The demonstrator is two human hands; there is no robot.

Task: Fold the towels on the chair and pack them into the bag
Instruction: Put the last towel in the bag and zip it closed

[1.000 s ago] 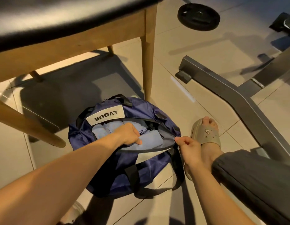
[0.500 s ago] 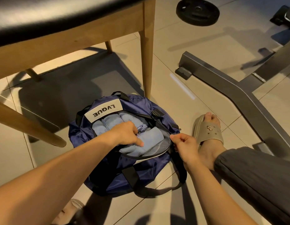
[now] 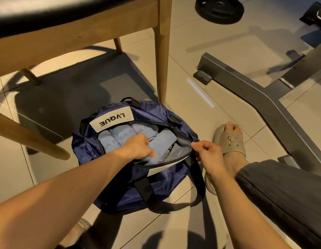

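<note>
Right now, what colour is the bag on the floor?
The bag is navy blue; head view shows it.

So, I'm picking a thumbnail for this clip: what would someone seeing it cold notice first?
The navy bag sits open on the floor tiles mid-frame, with light-blue towels packed side by side under its white LVQUE label. The left hand grips one of them inside, while the right hand pinches the bag's right rim. A wooden chair stands over it, and a black weight plate lies at the top.
</note>
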